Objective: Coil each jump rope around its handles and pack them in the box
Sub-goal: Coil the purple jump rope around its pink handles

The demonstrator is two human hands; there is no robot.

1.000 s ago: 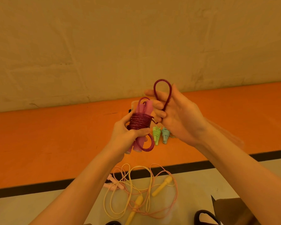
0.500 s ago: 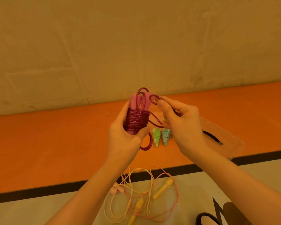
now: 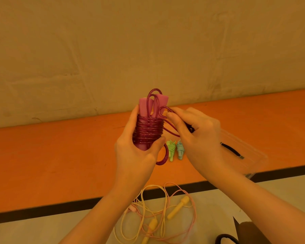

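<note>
My left hand (image 3: 139,152) grips the upright handles (image 3: 154,107) at frame centre; my right hand (image 3: 197,136) pinches the rope (image 3: 148,131) end loop just right of their tops.

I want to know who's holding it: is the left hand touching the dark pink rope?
Touching. The head view shows the left hand gripping the coiled dark pink rope.

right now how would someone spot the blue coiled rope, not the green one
Start at the orange floor strip below the wall, then look just beneath the right hand. Two small coiled bundles lie side by side; the blue jump rope is the right one, nearer the clear plastic box, with the green jump rope on its left.
</note>
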